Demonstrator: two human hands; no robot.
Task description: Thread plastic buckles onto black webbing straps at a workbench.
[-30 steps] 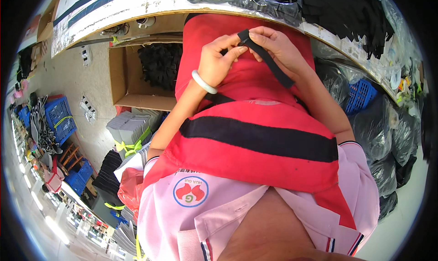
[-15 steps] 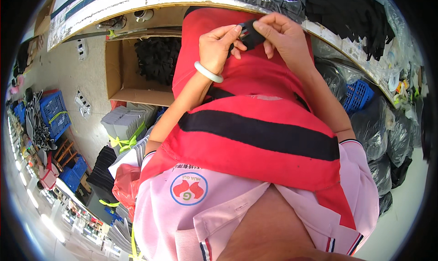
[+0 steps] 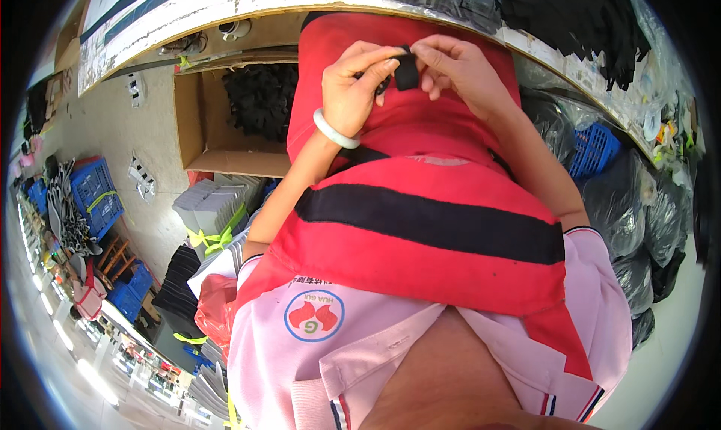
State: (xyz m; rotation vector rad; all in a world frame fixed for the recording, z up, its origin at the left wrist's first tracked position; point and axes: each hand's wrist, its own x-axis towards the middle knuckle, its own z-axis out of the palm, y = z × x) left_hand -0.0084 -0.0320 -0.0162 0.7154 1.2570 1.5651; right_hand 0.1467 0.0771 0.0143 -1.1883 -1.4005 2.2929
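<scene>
Black fabric, a small strap piece (image 3: 406,71), sits pinched between both hands above the red apron (image 3: 420,205): left hand (image 3: 359,86) and right hand (image 3: 460,71) each hold it narrowly, close by the surface (image 3: 225,2), probably for fine fingertip control.

Small black fabric piece (image 3: 406,72), red cloth apron with a broad black stripe (image 3: 420,227), pale pink collared shirt with a round red-and-blue badge (image 3: 300,355), white bangle (image 3: 335,134), blue plastic crates (image 3: 96,197), brown cardboard box of black pieces (image 3: 197,122)
</scene>
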